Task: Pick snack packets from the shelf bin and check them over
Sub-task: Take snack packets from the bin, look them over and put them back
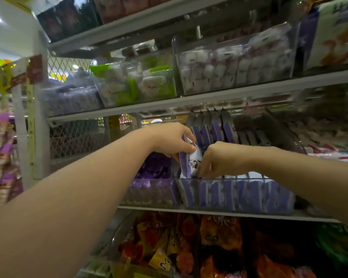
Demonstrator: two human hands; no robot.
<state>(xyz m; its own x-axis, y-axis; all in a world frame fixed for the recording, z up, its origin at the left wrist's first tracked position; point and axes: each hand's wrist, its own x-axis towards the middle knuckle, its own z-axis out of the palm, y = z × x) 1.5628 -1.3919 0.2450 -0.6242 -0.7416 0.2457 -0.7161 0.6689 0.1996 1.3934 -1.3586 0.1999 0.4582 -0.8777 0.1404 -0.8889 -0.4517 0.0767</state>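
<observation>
A clear shelf bin on the middle shelf holds several purple-and-white snack packets standing in a row. My left hand grips the top of one purple-and-white packet lifted at the bin's left end. My right hand reaches in from the right, its fingers curled down at that packet's lower edge and the tops of the row. Whether those fingers pinch the lifted packet or the one beside it is hidden. More purple packets stand behind my hands.
A neighbouring bin of purple packets sits left of the task bin. Bins of white and green sweets and white packets fill the shelf above. Orange and red snack bags lie on the shelf below. A white upright post stands left.
</observation>
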